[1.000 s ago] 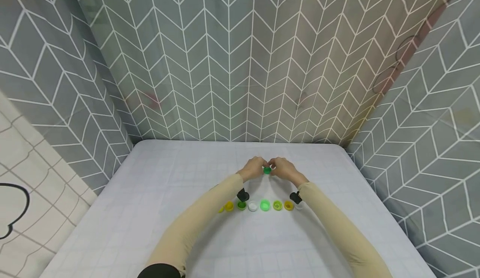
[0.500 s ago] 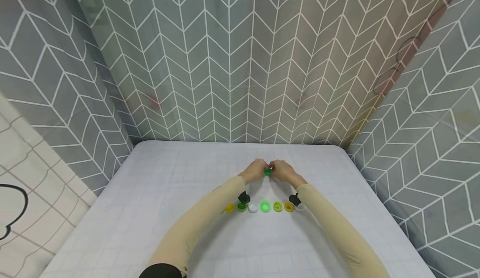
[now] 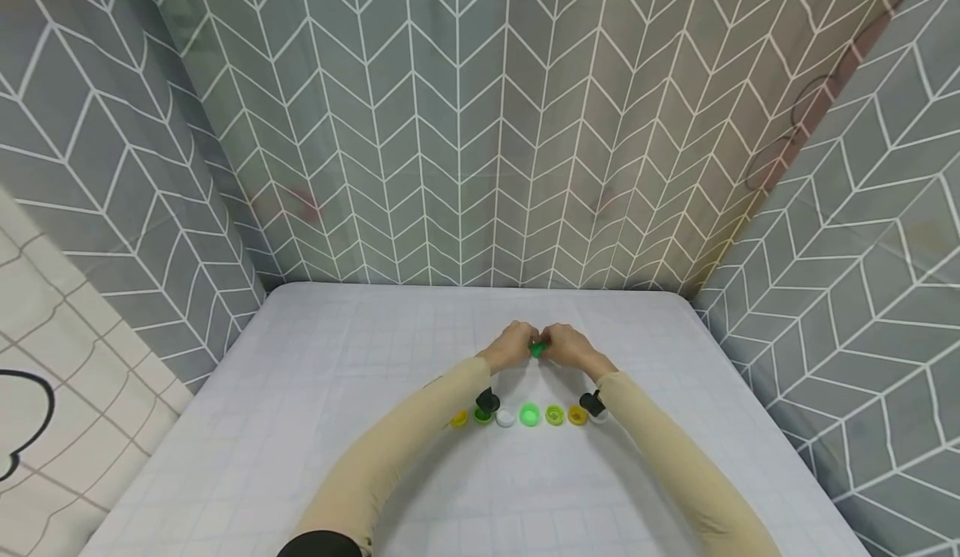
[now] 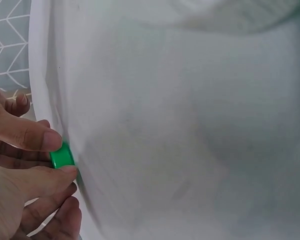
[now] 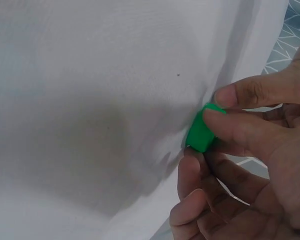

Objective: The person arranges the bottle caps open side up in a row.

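Note:
Above the far half of the table, my left hand [image 3: 510,345] and right hand [image 3: 568,346] meet at a small green cap [image 3: 536,349]. Both hands pinch it between thumb and fingers. Up close in the left wrist view, the green cap [image 4: 62,156] shows a smooth, rounded side between two thumbs. In the right wrist view the same green cap [image 5: 202,132] is tilted, with fingertips covering its upper end and more fingers curled below. Its inside is hidden from these views.
Nearer to me, a row of round caps lies on the white-covered table [image 3: 420,323]: yellow [image 3: 459,418], dark green [image 3: 483,414], white [image 3: 506,416], light green [image 3: 529,414], yellow-green [image 3: 554,414] and orange-yellow [image 3: 577,414]. A pale cap is partly covered by the right wrist camera [image 3: 592,403]. Patterned curtains [image 3: 480,123] surround the table.
Both hands have come slightly nearer with the green cap, still pinching it. My left forearm now covers more of the row's left end.

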{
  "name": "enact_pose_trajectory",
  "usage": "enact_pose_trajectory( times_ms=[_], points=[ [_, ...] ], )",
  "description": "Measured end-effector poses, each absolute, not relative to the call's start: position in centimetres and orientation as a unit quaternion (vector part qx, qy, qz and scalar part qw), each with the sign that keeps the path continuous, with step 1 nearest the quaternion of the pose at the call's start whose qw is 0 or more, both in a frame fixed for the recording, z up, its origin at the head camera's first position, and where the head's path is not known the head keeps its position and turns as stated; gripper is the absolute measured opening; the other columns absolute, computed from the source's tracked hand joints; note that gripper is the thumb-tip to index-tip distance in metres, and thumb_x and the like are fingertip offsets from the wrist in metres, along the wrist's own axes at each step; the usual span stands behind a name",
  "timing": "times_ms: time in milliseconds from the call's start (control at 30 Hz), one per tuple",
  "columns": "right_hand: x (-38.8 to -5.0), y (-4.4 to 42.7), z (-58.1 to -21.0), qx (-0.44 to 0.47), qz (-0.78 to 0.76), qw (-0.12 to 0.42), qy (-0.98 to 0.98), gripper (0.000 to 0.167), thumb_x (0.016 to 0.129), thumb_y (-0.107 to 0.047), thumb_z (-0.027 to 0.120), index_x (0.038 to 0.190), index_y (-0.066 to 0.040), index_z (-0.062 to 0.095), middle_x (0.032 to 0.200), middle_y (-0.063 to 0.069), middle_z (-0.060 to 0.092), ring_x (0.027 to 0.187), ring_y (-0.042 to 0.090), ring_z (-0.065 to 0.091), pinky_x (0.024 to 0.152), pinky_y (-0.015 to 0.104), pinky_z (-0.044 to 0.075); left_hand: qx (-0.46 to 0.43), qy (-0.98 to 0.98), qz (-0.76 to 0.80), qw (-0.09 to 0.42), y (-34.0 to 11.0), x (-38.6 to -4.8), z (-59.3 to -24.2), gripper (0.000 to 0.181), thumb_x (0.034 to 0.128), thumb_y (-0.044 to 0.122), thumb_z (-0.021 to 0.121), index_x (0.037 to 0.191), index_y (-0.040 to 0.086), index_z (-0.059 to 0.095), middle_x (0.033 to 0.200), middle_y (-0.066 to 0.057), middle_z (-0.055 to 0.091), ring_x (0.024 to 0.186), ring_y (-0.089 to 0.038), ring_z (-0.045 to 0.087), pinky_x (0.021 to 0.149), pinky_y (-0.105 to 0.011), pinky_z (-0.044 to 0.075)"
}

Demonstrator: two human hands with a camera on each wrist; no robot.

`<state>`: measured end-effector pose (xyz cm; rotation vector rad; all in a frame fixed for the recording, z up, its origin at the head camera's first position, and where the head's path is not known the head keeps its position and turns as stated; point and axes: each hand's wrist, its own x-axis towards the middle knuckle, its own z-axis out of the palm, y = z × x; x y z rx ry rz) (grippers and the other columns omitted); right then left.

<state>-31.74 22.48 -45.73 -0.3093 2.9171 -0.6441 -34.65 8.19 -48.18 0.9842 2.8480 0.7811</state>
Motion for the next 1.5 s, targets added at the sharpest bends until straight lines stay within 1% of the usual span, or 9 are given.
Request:
enact_pose_trajectory(
  times_ms=[167, 367, 533, 700, 933, 1033, 1233, 1333, 1500],
  points=[
    [-31.4, 22.9, -45.1, -0.114, -0.231, 0.085, 0.963, 0.032, 0.086, -0.01, 0.071, 0.113, 0.005, 0.064, 0.109, 0.018, 0.069, 0.096, 0.026, 0.065, 0.085, 0.039, 0.053, 0.321, 0.91, 0.262, 0.014, 8.2, -34.4, -48.0, 0.026, 0.0811, -0.008, 0.068, 0.105, 0.001, 0.071, 0.102, -0.01, 0.073, 0.094, -0.021, 0.065, 0.083, -0.027, 0.052],
    [-31.1, 23.8, -44.3, -0.149, -0.279, 0.091, 0.944, 0.033, 0.087, -0.008, 0.068, 0.114, 0.01, 0.063, 0.11, 0.022, 0.068, 0.098, 0.029, 0.065, 0.085, 0.039, 0.053, 0.324, 0.908, 0.263, 0.028, 8.2, -34.1, -47.6, 0.033, 0.0782, -0.009, 0.071, 0.109, 0.003, 0.069, 0.107, -0.008, 0.071, 0.101, -0.021, 0.064, 0.087, -0.027, 0.052],
    [-30.8, 24.5, -44.1, -0.158, -0.307, 0.098, 0.933, 0.034, 0.09, -0.01, 0.065, 0.117, 0.011, 0.061, 0.111, 0.024, 0.067, 0.094, 0.028, 0.066, 0.079, 0.036, 0.054, 0.325, 0.902, 0.284, 0.027, 8.0, -33.9, -47.4, 0.028, 0.0819, -0.006, 0.07, 0.109, 0.004, 0.07, 0.106, -0.007, 0.072, 0.1, -0.018, 0.065, 0.085, -0.025, 0.052],
    [-30.7, 24.9, -44.0, -0.162, -0.328, 0.097, 0.926, 0.035, 0.093, -0.014, 0.061, 0.119, 0.01, 0.061, 0.111, 0.023, 0.067, 0.094, 0.032, 0.067, 0.077, 0.035, 0.055, 0.314, 0.9, 0.303, 0.016, 7.8, -33.7, -47.1, 0.022, 0.0859, 0.001, 0.069, 0.107, 0.004, 0.072, 0.105, -0.006, 0.073, 0.098, -0.017, 0.067, 0.082, -0.023, 0.053],
    [-30.4, 25.5, -43.7, -0.177, -0.348, 0.084, 0.917, 0.032, 0.097, -0.015, 0.056, 0.122, 0.005, 0.061, 0.112, 0.02, 0.067, 0.094, 0.038, 0.064, 0.078, 0.045, 0.054, 0.304, 0.89, 0.341, 0.018, 7.6, -33.5, -46.4, 0.016, 0.0887, 0.007, 0.068, 0.101, 0.0, 0.073, 0.101, -0.011, 0.074, 0.09, -0.018, 0.071, 0.072, -0.02, 0.055],
    [-30.3, 25.6, -43.7, -0.18, -0.354, 0.076, 0.914, 0.031, 0.096, -0.014, 0.057, 0.121, 0.004, 0.062, 0.112, 0.02, 0.067, 0.096, 0.037, 0.064, 0.078, 0.043, 0.054, 0.304, 0.886, 0.349, 0.02, 7.7, -33.4, -46.2, 0.017, 0.0887, 0.009, 0.068, 0.101, -0.001, 0.073, 0.099, -0.011, 0.074, 0.087, -0.016, 0.071, 0.069, -0.018, 0.054],
    [-30.4, 25.9, -43.6, -0.182, -0.34, 0.041, 0.922, 0.026, 0.094, -0.015, 0.062, 0.114, 0.0, 0.067, 0.107, 0.016, 0.071, 0.095, 0.028, 0.066, 0.076, 0.036, 0.055, 0.302, 0.884, 0.356, 0.012, 7.8, -33.3, -46.1, 0.016, 0.089, 0.01, 0.068, 0.098, 0.0, 0.075, 0.096, -0.01, 0.075, 0.085, -0.014, 0.071, 0.067, -0.018, 0.054],
    [-30.3, 26.1, -43.4, -0.176, -0.337, 0.037, 0.924, 0.023, 0.093, -0.016, 0.063, 0.11, -0.002, 0.07, 0.104, 0.013, 0.072, 0.094, 0.025, 0.067, 0.077, 0.036, 0.055, 0.3, 0.881, 0.365, 0.007, 7.9, -33.3, -45.9, 0.015, 0.0899, 0.012, 0.067, 0.097, 0.001, 0.076, 0.095, -0.009, 0.075, 0.085, -0.014, 0.071, 0.068, -0.02, 0.055],
    [-30.0, 26.6, -42.8, -0.177, -0.333, 0.034, 0.925, 0.023, 0.093, -0.018, 0.064, 0.108, -0.002, 0.072, 0.103, 0.013, 0.073, 0.093, 0.025, 0.067, 0.076, 0.037, 0.054, 0.294, 0.877, 0.379, 0.006, 8.2, -33.0, -45.4, 0.016, 0.0909, 0.014, 0.066, 0.097, 0.003, 0.076, 0.095, -0.008, 0.075, 0.087, -0.015, 0.071, 0.07, -0.022, 0.055]
  ],
)
